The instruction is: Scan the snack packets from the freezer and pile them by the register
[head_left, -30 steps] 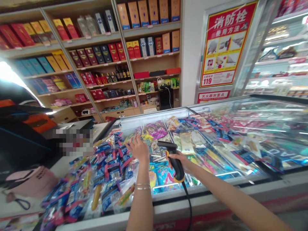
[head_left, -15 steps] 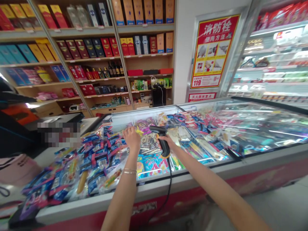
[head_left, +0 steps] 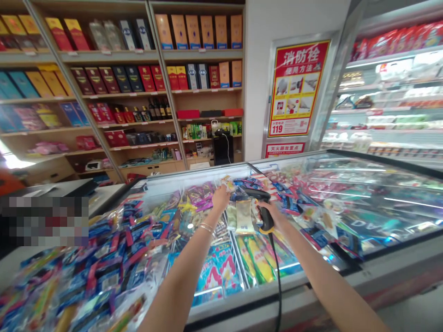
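In my right hand (head_left: pixel 270 213) is a black-and-yellow barcode scanner (head_left: pixel 266 219), its head pointing left over the chest freezer (head_left: pixel 297 282) and its cable hanging down. My left hand (head_left: pixel 220 198), with a bracelet on the wrist, reaches in beside it. Its bent fingers close at the edge of a small clear packet (head_left: pixel 228 183) with something yellowish inside; the fingertips are partly hidden. Purple ice-cream packs (head_left: pixel 200 194) lie left of that hand. Below the hands are a pale wrapped pack (head_left: pixel 244 216), blue-and-pink packs (head_left: pixel 219 272) and yellow-green packs (head_left: pixel 259 260).
Many blue-and-pink wrapped packs (head_left: pixel 110 258) are heaped on the left, with clear-wrapped sausage-like items among them. A glass lid (head_left: pixel 346 184) covers the freezer's right part. Shelves of boxed bottles (head_left: pixel 194 76) stand behind, beside a red fire-hydrant poster (head_left: pixel 297 87).
My left hand has moved right, from beside the purple packs to the clear packet. My right hand and the scanner have shifted right. The view has tilted up and shifted slightly.
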Demonstrator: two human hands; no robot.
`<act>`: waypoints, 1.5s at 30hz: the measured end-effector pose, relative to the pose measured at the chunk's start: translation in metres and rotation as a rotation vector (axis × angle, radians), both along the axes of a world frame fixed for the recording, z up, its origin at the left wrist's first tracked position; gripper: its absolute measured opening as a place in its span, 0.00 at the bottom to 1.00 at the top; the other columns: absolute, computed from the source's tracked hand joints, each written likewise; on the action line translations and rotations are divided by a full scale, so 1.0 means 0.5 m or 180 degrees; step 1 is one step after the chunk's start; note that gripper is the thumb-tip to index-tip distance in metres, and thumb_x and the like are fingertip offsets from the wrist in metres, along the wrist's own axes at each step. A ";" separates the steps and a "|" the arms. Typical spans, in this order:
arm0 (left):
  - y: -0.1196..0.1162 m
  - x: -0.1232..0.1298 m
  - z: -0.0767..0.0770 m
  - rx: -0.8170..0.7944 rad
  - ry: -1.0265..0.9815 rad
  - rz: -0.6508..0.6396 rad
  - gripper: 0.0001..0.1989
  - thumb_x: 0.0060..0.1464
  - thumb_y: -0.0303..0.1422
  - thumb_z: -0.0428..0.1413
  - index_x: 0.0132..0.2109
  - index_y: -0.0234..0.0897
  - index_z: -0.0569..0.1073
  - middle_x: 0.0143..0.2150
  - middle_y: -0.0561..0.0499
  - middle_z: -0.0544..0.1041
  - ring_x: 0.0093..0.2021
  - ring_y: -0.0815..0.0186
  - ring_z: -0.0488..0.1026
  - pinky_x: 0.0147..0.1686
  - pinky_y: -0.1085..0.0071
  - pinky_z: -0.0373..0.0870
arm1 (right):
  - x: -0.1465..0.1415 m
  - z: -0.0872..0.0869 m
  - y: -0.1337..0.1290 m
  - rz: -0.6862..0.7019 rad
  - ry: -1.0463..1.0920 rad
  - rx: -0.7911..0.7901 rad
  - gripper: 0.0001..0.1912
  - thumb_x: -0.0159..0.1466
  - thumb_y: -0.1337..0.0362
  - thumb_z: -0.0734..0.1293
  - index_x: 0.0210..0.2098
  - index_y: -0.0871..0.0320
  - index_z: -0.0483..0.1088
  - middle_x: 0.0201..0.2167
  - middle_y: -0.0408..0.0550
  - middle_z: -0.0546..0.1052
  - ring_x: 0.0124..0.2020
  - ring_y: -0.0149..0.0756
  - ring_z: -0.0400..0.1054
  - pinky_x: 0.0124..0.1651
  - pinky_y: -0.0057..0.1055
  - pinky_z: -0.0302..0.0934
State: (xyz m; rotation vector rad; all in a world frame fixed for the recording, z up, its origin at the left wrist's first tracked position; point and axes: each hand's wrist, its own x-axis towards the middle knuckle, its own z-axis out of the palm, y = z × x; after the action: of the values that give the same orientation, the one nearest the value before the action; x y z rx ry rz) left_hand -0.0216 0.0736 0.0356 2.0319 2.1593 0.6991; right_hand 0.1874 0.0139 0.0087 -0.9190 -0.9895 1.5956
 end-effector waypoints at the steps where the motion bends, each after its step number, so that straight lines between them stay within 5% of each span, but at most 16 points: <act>1: 0.021 0.017 -0.014 -0.0002 0.0014 -0.0070 0.19 0.61 0.36 0.48 0.57 0.37 0.65 0.54 0.40 0.73 0.53 0.57 0.71 0.49 0.64 0.66 | -0.006 -0.005 0.000 -0.0094 0.0022 -0.0048 0.07 0.52 0.63 0.69 0.27 0.58 0.67 0.17 0.41 0.70 0.14 0.29 0.62 0.17 0.27 0.57; 5: 0.084 0.065 -0.054 0.0003 0.0216 -0.0253 0.27 0.60 0.42 0.50 0.63 0.39 0.60 0.67 0.38 0.60 0.61 0.51 0.64 0.58 0.58 0.61 | -0.024 -0.022 0.005 -0.0373 0.0088 -0.0110 0.06 0.52 0.63 0.68 0.25 0.58 0.67 0.16 0.43 0.70 0.13 0.30 0.62 0.16 0.27 0.56; 9: 0.099 0.085 -0.069 -0.0048 0.0440 -0.0330 0.25 0.60 0.43 0.49 0.61 0.37 0.65 0.69 0.38 0.54 0.64 0.49 0.60 0.60 0.55 0.58 | -0.025 -0.028 0.012 -0.0422 0.0266 -0.0134 0.06 0.51 0.64 0.68 0.26 0.59 0.68 0.17 0.43 0.71 0.14 0.30 0.63 0.16 0.27 0.57; 14: 0.059 0.081 -0.063 -0.0034 0.0637 -0.0500 0.20 0.61 0.38 0.49 0.55 0.32 0.70 0.65 0.34 0.62 0.60 0.50 0.65 0.57 0.57 0.62 | -0.021 -0.024 0.010 -0.0418 0.0319 -0.0179 0.05 0.52 0.65 0.68 0.27 0.59 0.67 0.18 0.42 0.71 0.14 0.30 0.63 0.17 0.27 0.59; 20: -0.044 0.059 -0.044 0.0112 0.0724 -0.0358 0.17 0.57 0.26 0.49 0.53 0.31 0.70 0.56 0.34 0.68 0.55 0.53 0.69 0.52 0.62 0.66 | -0.021 -0.017 -0.012 -0.0325 0.0110 -0.0034 0.06 0.53 0.66 0.68 0.24 0.59 0.65 0.16 0.43 0.70 0.15 0.31 0.64 0.18 0.27 0.60; 25: -0.123 -0.002 -0.038 -0.0160 0.0528 -0.0232 0.26 0.48 0.27 0.58 0.55 0.29 0.65 0.51 0.34 0.72 0.54 0.52 0.70 0.50 0.63 0.66 | -0.037 0.009 -0.038 -0.0048 -0.0126 -0.0046 0.07 0.54 0.65 0.69 0.26 0.59 0.66 0.16 0.44 0.70 0.15 0.31 0.64 0.18 0.27 0.59; 32: -0.176 -0.179 -0.041 -0.0446 -0.0738 0.0168 0.36 0.34 0.25 0.65 0.55 0.32 0.66 0.42 0.44 0.77 0.43 0.55 0.75 0.39 0.67 0.69 | -0.134 0.065 -0.053 0.0345 0.0399 0.0018 0.04 0.53 0.66 0.68 0.27 0.60 0.69 0.19 0.43 0.71 0.16 0.28 0.63 0.18 0.25 0.59; 39: -0.204 -0.257 -0.040 0.0135 -0.1177 0.0341 0.18 0.43 0.33 0.63 0.43 0.35 0.72 0.37 0.51 0.76 0.41 0.60 0.75 0.38 0.69 0.68 | -0.294 0.046 -0.093 0.0328 0.0684 -0.0218 0.06 0.50 0.64 0.67 0.22 0.58 0.66 0.14 0.40 0.67 0.14 0.27 0.60 0.17 0.24 0.56; 45: -0.220 -0.261 -0.034 0.0025 -0.0498 0.0586 0.18 0.53 0.39 0.56 0.49 0.36 0.67 0.43 0.43 0.78 0.47 0.57 0.74 0.41 0.68 0.66 | -0.291 0.010 -0.112 0.0460 0.0435 -0.0244 0.07 0.48 0.63 0.68 0.23 0.59 0.66 0.16 0.41 0.69 0.13 0.28 0.61 0.16 0.25 0.55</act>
State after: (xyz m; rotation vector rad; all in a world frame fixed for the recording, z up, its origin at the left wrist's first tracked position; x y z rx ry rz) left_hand -0.1523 -0.0365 0.0188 1.7320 2.2729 0.8583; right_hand 0.0420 -0.0424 0.0139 -0.7929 -0.9212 1.8038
